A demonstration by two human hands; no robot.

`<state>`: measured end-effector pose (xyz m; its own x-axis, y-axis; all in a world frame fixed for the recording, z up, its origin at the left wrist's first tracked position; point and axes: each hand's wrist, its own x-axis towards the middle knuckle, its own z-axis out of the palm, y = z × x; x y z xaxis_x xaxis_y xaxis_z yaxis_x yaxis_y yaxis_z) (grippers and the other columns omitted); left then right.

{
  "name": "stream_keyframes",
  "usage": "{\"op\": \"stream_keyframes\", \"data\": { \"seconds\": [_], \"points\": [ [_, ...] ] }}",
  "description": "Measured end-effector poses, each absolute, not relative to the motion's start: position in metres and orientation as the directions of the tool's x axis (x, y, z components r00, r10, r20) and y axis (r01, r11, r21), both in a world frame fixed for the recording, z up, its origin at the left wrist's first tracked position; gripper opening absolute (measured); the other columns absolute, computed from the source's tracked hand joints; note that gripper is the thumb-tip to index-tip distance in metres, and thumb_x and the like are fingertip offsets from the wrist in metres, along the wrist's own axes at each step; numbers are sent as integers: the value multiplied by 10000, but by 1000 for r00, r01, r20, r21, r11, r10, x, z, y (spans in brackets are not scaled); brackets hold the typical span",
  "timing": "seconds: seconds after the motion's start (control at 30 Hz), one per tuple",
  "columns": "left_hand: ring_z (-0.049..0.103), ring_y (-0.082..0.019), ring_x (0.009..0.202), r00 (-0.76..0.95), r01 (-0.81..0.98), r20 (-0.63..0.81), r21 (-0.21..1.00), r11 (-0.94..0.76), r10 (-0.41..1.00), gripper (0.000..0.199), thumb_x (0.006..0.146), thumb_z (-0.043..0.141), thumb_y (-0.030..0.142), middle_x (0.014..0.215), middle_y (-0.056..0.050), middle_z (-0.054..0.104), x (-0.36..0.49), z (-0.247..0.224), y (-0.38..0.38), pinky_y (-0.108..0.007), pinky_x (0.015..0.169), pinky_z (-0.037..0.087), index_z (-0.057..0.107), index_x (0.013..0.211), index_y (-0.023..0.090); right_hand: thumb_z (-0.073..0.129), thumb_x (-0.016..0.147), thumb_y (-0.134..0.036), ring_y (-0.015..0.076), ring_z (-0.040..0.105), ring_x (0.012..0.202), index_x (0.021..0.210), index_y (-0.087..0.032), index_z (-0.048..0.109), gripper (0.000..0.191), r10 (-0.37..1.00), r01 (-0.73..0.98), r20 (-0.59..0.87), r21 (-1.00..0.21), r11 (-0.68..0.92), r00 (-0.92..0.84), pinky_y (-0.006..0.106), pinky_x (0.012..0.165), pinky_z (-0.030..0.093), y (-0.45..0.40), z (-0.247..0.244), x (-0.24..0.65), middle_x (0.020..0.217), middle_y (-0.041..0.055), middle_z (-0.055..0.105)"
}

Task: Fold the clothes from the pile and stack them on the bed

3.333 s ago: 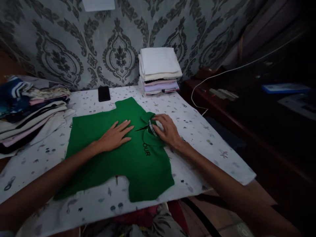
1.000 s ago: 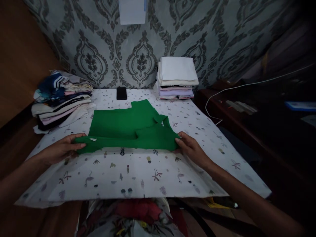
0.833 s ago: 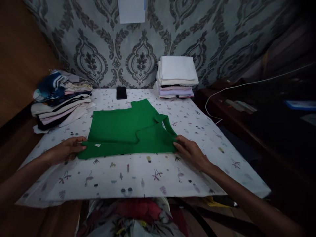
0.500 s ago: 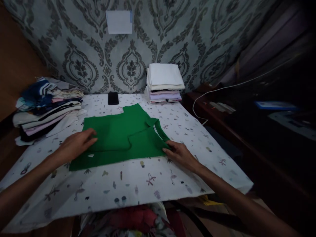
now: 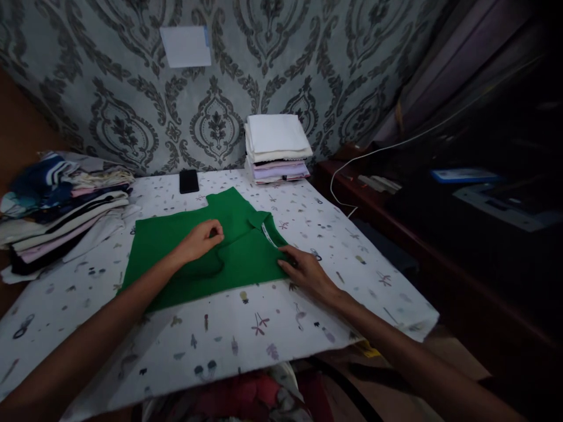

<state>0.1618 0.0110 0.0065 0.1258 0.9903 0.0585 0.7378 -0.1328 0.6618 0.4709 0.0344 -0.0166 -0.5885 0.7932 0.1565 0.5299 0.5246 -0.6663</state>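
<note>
A green shirt [image 5: 241, 258], partly folded, lies on the patterned white cloth of the table [image 5: 281, 328], its collar toward the right. Over the middle of the shirt is my left hand [image 5: 203, 239], fingers curled together; whether anything is pinched in them cannot be made out. My right hand [image 5: 303, 266] has thumb and fingertips on the shirt's right edge, just below the collar with its white neck tape.
On the left sits a pile of folded clothes [image 5: 65, 217]. A black phone [image 5: 189, 181] lies near the wall, and a neat stack of folded cloths [image 5: 279, 140] stands at the back. A white cable [image 5: 338, 176] hangs beyond the right edge.
My left hand has moved right, from the shirt's left part to its middle, and its fingers have curled in. My right hand stays at the collar edge. The view has shifted slightly.
</note>
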Motion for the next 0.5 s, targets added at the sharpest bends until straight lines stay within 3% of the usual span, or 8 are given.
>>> {"op": "stream_keyframes", "data": {
  "seconds": [0.1,0.2,0.3,0.4,0.5],
  "points": [
    [541,-156,707,108,727,0,682,-79,994,159,896,489,361,800,-14,605,164,0,9,-276,631,390,523,867,208,456,949,-433,202,605,679,1168,-193,615,361,810,555,154,-656,512,-566,313,587,429,33,-17,469,808,60,661],
    [559,-177,740,97,795,-54,605,-45,994,216,840,596,399,810,-7,611,179,-3,6,-280,629,364,545,937,213,414,977,-449,203,606,666,1188,-189,618,393,806,571,130,-641,512,-577,308,567,424,32,-15,468,818,73,675],
    [552,-174,736,104,829,-6,553,-84,995,153,821,609,321,792,7,604,185,2,-1,-277,623,334,553,921,218,409,982,-424,207,622,683,1199,-201,622,377,797,576,148,-615,537,-585,310,578,442,31,-14,468,832,70,686],
    [505,-147,658,93,797,90,590,-128,992,117,868,542,331,741,28,571,178,7,-9,-271,609,324,542,901,219,423,976,-403,222,655,751,1215,-206,622,369,791,595,169,-572,565,-588,332,641,484,31,-17,467,889,76,706],
    [510,-156,660,70,835,39,544,-80,997,118,873,527,331,731,24,573,173,6,-14,-276,600,314,540,906,218,451,960,-366,241,678,849,1249,-212,608,363,798,646,165,-504,573,-579,359,712,513,31,-20,466,970,86,722]
  ]
}}
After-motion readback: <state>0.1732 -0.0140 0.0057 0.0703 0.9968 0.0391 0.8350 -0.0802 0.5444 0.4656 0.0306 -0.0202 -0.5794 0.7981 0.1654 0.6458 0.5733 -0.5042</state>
